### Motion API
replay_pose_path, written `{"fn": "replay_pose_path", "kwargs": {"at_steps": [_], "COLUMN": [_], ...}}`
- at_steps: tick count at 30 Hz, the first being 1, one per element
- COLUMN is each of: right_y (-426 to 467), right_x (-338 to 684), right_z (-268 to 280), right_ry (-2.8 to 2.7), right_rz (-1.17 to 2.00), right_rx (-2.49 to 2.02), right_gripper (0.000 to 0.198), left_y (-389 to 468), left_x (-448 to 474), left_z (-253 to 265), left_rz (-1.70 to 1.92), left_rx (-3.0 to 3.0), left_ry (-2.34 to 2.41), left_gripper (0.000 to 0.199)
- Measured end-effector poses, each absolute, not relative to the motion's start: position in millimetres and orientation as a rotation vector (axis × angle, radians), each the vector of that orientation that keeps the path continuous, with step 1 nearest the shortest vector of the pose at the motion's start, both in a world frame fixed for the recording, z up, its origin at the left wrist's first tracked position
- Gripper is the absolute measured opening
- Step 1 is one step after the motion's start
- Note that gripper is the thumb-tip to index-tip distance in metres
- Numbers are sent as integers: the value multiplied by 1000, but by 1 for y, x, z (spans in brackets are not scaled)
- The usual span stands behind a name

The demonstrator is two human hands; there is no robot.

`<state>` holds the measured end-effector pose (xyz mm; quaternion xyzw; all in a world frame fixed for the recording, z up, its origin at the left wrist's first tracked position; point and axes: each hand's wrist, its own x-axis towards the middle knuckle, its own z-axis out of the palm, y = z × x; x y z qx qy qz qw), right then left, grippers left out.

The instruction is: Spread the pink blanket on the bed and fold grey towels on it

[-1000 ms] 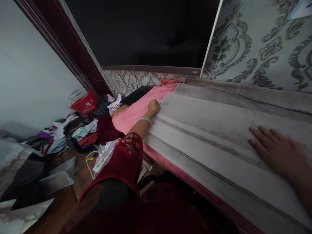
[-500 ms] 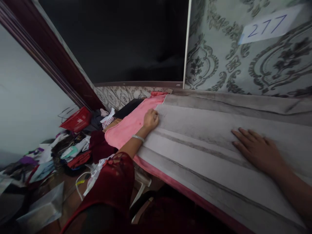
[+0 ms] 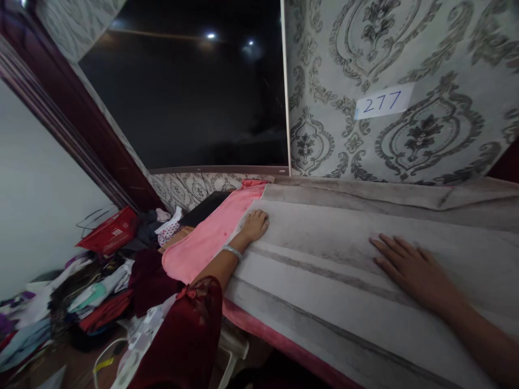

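Note:
A wide light-grey cloth [image 3: 316,232] with darker bands lies spread out before me, over a pink cloth [image 3: 206,227] that shows at its left end and along its near edge. My left hand [image 3: 255,224] rests palm down near the grey cloth's left edge, its fingers slightly bent and apart. Further right, my right hand [image 3: 417,273] lies flat on the same cloth with fingers spread. Neither hand appears to grip anything.
Behind the cloths a large dark screen [image 3: 194,102] stands against the patterned wall, with a paper label [image 3: 383,101] to its right. Piled clothes [image 3: 105,308] and a red bag [image 3: 109,232] lie at the left. Under the near edge is a white stool [image 3: 233,348].
My view has tilted up and to the right. My left hand's fingers have loosened from a closer curl onto the cloth. My right hand stays flat on it.

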<state>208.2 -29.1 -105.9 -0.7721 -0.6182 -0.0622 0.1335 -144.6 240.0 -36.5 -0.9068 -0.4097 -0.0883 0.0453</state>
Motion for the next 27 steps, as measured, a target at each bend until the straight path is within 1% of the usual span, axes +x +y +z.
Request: {"fn": "replay_pose_path", "kwargs": {"at_steps": [5, 11, 16, 19, 23, 25, 27], "right_y": [-28, -28, -27, -26, -26, -26, -26], "right_x": [209, 209, 210, 211, 211, 212, 213], "right_z": [-109, -111, -113, -114, -115, -115, -116], "right_ry": [-1774, -1762, -1763, -1770, -1774, -1770, -1782], "right_rz": [-204, -211, -196, -191, -192, -206, -211], "right_rx": [-2223, -2230, -2212, -2201, -2212, -2229, -2244], "right_gripper": [74, 76, 73, 72, 71, 72, 73], "left_y": [256, 249, 245, 250, 255, 252, 248], "left_x": [-138, -160, -179, -164, -126, -108, -96], "left_z": [-41, -44, -35, -28, -26, -28, -32], "left_rz": [-299, -298, -54, 72, 58, 22, 11], "left_rx": [-2713, -2754, -2797, -2710, -2557, -2549, -2655], "left_ry": [-1393, -1368, -1480, -1639, -1817, -1825, -1723], "left_gripper": [37, 44, 56, 61, 66, 68, 68]}}
